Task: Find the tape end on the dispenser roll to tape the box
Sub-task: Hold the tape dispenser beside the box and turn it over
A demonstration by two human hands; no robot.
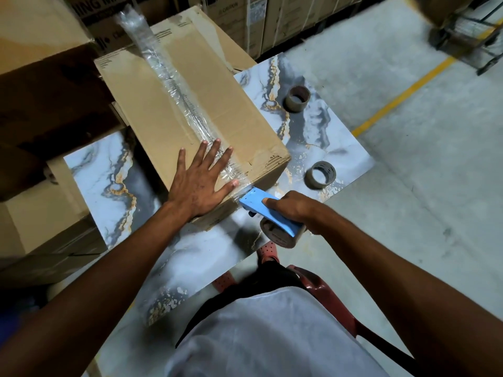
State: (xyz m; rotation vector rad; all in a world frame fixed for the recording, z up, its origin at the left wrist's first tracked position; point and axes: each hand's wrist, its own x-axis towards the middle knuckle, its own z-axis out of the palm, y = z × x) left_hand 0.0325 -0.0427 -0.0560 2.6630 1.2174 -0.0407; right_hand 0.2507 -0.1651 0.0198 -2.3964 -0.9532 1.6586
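Note:
A brown cardboard box (174,104) lies on a marble-patterned table (313,126). A wrinkled strip of clear tape (174,85) runs along the box's top seam down to its near edge. My left hand (201,183) lies flat on the box's near corner, fingers spread, pressing on the tape. My right hand (294,210) grips a blue tape dispenser (268,212) with a brown roll beneath it. The dispenser's front end touches the box's near edge, just right of my left thumb. The tape end on the roll is hidden.
Two brown tape rolls stand on the table to the right, one far (297,98) and one near (320,174). More cartons are stacked at the left (40,213) and back. A red chair (326,292) is under me. A yellow line (402,96) crosses the concrete floor.

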